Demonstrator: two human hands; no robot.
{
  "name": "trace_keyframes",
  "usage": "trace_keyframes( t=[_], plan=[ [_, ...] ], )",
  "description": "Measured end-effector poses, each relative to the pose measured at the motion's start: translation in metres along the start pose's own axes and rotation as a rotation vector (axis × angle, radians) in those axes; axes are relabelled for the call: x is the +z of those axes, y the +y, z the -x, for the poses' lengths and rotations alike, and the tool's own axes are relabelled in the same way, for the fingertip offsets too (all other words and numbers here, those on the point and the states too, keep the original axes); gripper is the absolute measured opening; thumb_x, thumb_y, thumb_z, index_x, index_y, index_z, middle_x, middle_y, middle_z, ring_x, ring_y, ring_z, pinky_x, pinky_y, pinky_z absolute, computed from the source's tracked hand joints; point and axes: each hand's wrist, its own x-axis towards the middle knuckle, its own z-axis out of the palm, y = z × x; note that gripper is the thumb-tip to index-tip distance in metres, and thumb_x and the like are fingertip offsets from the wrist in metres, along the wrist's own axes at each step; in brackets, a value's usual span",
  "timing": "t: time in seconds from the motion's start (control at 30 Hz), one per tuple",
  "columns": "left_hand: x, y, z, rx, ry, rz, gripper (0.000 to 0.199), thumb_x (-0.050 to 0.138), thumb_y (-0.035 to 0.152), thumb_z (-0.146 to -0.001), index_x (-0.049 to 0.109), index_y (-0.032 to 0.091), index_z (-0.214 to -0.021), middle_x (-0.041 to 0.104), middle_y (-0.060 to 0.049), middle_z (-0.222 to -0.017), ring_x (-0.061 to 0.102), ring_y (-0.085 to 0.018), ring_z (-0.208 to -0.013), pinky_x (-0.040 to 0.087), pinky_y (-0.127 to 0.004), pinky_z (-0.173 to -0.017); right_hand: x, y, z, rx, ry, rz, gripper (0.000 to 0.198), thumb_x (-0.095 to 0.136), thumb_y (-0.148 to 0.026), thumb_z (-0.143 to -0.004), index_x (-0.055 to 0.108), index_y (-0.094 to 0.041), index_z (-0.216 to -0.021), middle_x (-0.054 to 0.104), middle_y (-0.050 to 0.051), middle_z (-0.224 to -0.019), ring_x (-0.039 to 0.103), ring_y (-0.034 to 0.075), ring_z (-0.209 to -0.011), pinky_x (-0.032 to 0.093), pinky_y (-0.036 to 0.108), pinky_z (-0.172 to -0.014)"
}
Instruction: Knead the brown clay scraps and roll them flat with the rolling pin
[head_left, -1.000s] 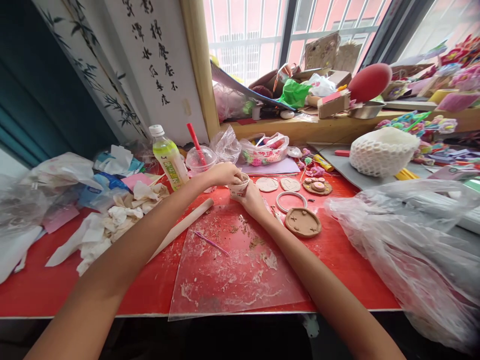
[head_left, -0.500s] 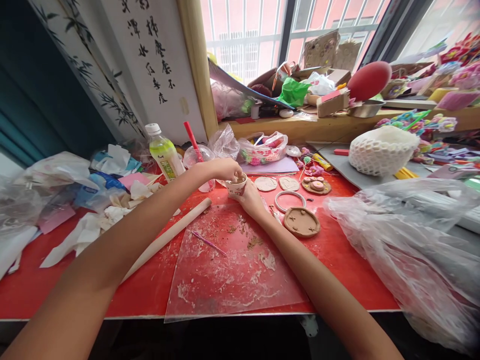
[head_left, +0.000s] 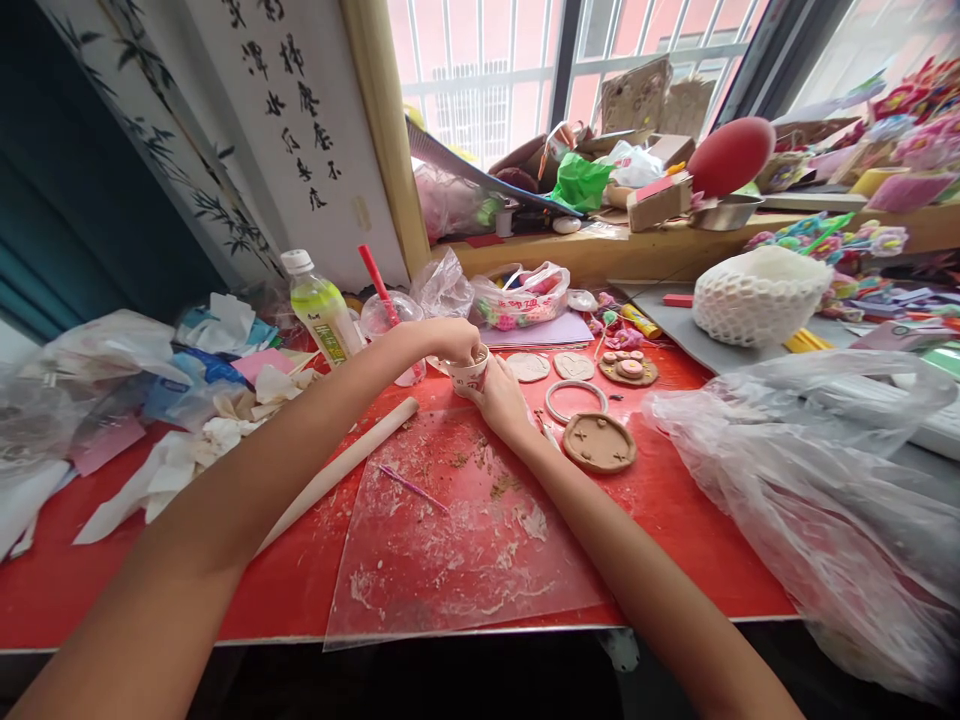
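My right hand (head_left: 501, 398) is wrapped round the side of a small printed paper cup (head_left: 466, 378), holding it upright over the far edge of the clear sheet. Bent fingers of my left hand (head_left: 456, 341) reach down into the cup's mouth; their tips, and whatever they grip, are hidden by the rim. To the right of the cup lie two pale clay discs (head_left: 528, 367), a light ring (head_left: 576, 400) and a brown clay disc (head_left: 599, 443) with a raised rim and small marks. A purple twisted stick (head_left: 412, 488) rests on the crumb-strewn clear sheet (head_left: 450, 570).
A rolling pin (head_left: 345, 465) lies left of the sheet. Behind it stand a green drink bottle (head_left: 324, 318) and a plastic cup with a red straw (head_left: 379, 285). Crumpled tissues (head_left: 187, 460) fill the left side. A large clear plastic bag (head_left: 795, 500) drapes over the right edge.
My left fingers have dipped slightly deeper into the cup. My right hand keeps its hold. The whole view has shifted a little.
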Motion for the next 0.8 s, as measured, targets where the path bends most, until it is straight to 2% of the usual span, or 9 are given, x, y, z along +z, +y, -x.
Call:
trace_keyframes(
  t=[0.23,0.47,0.67,0.8],
  plan=[
    [0.002,-0.002,-0.008,-0.038,-0.044,-0.022,0.014,0.056,0.011,-0.045,0.061,0.021,-0.051,0.051,0.003,-0.044,0.041,-0.011,-0.047,0.031,-0.024,-0.054,0.001,0.002,0.000,0.002,-0.009,0.015,0.043,0.059,-0.029,-0.078,0.048,-0.019,-0.119,0.054,0.013,-0.119,0.042,0.030,-0.115,0.032,0.049,-0.098],
    [0.004,-0.011,-0.018,-0.068,-0.122,-0.016,0.009,0.056,0.011,-0.044,0.055,0.020,-0.042,0.047,0.001,-0.040,0.040,-0.012,-0.043,0.032,-0.028,-0.053,0.001,0.002,0.000,0.002,-0.015,0.040,0.039,0.059,-0.030,-0.079,0.049,-0.019,-0.116,0.055,0.013,-0.115,0.045,0.030,-0.111,0.035,0.047,-0.094],
    [0.006,-0.013,-0.028,-0.073,-0.214,-0.016,0.015,0.054,0.007,-0.041,0.059,0.021,-0.045,0.047,0.001,-0.039,0.039,-0.013,-0.040,0.032,-0.028,-0.051,-0.001,-0.001,0.001,-0.001,-0.024,0.078,0.035,0.060,-0.030,-0.079,0.050,-0.018,-0.110,0.056,0.013,-0.112,0.046,0.029,-0.108,0.035,0.045,-0.095],
    [0.007,-0.012,-0.028,-0.041,-0.149,-0.014,0.013,0.055,0.008,-0.040,0.058,0.020,-0.042,0.046,0.001,-0.038,0.039,-0.013,-0.041,0.030,-0.029,-0.052,-0.001,-0.001,0.001,0.003,-0.027,0.114,0.032,0.062,-0.030,-0.079,0.051,-0.016,-0.105,0.058,0.012,-0.108,0.048,0.027,-0.104,0.036,0.042,-0.093]
  ],
)
